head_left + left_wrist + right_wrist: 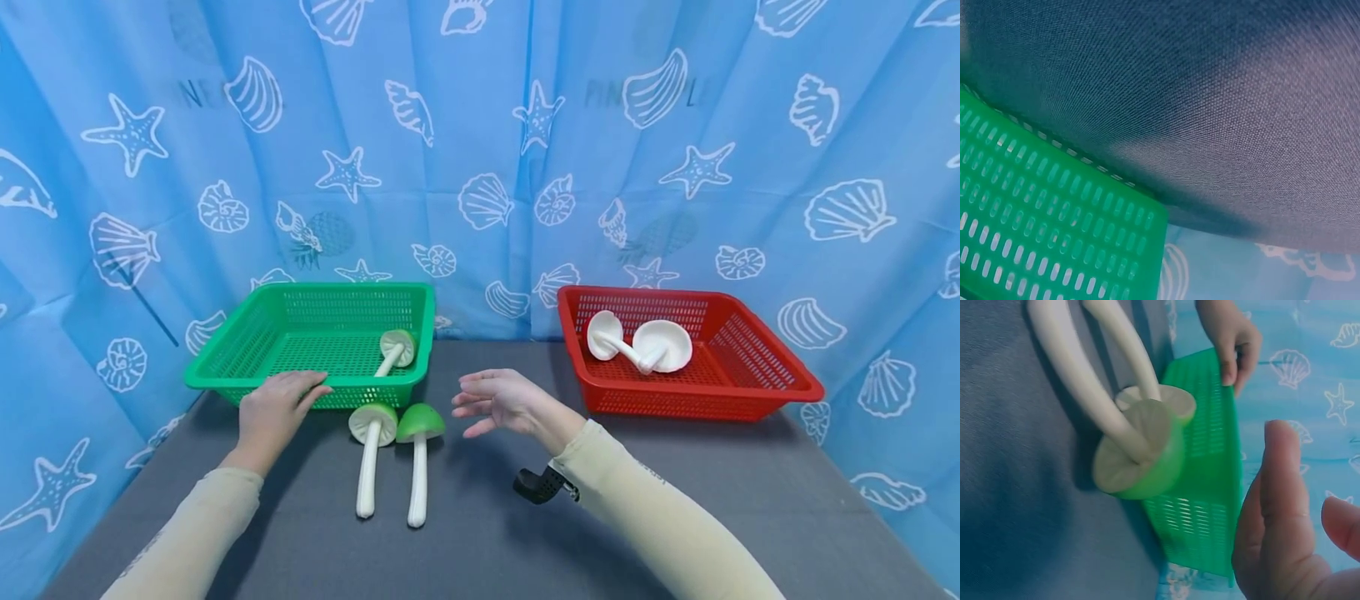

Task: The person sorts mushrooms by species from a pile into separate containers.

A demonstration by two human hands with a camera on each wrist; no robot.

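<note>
On the table (480,542), two green mushrooms (420,427) lie by the green basket (341,395). Left hand (276,408) pinches its edge; right hand (510,402) is spread, holding nothing. Tugging the basket could bump them.

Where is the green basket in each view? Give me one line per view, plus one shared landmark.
Head: green basket left of centre.
Left wrist: lower left corner, cut off by the frame.
Right wrist: just right of centre, partly behind two mushrooms.
Shared landmark: the blue curtain, at lower right in the left wrist view.
</note>
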